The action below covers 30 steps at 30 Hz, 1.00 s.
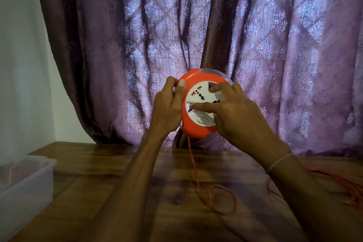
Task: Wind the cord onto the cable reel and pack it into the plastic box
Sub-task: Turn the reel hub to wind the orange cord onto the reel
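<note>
I hold a round orange cable reel [196, 127] with a white socket face up in front of me, above the table. My left hand [169, 108] grips its left rim, thumb on the front edge. My right hand [233, 112] lies over the white centre, fingers pressed into the socket face. A thin orange cord [193, 165] hangs from the reel's underside to the table, forms a loop there, and runs off to a loose heap at the right edge. The clear plastic box [25, 180] stands open at the table's left edge.
The wooden table [121, 173] spreads under my arms. A purple patterned curtain [196, 25] hangs close behind it, touching the table's far edge. A white wall is at the left. Loose cord [345, 184] lies on the right side.
</note>
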Tool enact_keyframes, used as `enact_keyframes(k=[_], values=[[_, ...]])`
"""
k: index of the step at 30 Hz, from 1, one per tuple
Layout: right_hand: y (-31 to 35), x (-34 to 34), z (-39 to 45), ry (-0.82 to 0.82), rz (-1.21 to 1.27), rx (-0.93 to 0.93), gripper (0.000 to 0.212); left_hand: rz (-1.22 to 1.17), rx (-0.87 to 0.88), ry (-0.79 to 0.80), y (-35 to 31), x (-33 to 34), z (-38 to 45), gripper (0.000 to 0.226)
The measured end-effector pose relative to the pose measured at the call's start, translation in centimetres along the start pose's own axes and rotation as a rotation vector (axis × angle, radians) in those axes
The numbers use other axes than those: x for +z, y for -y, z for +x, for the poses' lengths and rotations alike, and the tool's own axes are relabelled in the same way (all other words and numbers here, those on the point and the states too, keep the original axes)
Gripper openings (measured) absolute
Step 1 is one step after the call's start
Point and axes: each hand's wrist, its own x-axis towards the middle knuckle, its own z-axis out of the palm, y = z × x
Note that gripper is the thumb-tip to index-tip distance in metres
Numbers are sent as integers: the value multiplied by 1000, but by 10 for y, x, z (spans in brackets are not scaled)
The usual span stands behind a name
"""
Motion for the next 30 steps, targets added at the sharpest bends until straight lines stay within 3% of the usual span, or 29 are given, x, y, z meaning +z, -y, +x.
enact_keyframes(k=[5, 12, 17, 22, 27, 30], values=[[2, 3, -2, -73, 16, 107, 51, 29, 13, 10, 0, 1, -1, 30], [-1, 5, 2, -179, 283, 317, 64, 15, -2, 40, 1, 3, 0, 29], [-3, 2, 1, -150, 150, 201, 63, 14, -1, 25, 2, 3, -1, 31], [-13, -5, 0, -149, 148, 8, 26, 16, -11, 5, 3, -1, 1, 32], [-7, -5, 1, 81, 103, -45, 53, 19, 8, 6, 2, -1, 1, 31], [-1, -5, -1, 81, 18, -48, 54, 8, 18, 23, 2, 1, 0, 31]])
